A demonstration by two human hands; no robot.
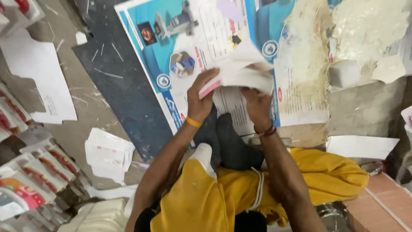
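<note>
A person seated on the floor (pixel 98 111) holds a bundle of white paper sheets (pixel 240 71) above a large blue-and-white printed poster (pixel 171 47), both hands raised together in front of the knees. The left hand (pixel 201 96) has its fingers (pixel 205 79) clamped on the bundle's left edge, where a pink strip shows; the right hand (pixel 256 103) grips the bundle from underneath, fingers closed on its lower edge. The bundle sits near the middle of the view, fanned open at the top, its right corner reaching over the seam between this poster and a second printed sheet (pixel 300 94) beside it, whose surface is torn and peeling.

One orange band (pixel 193 122) circles the left wrist and one dark red band (pixel 267 131) the right. To the left, one small stack of white cards (pixel 109 154) lies on the floor, well apart from the hands, with open floor between it and the poster's edge. One loose white sheet (pixel 40 73) lies further left. Rows of red-and-white printed packets (pixel 40 172) crowd the lower left corner; their number cannot be told. Yellow cloth (pixel 201 202) covers the person's legs.
</note>
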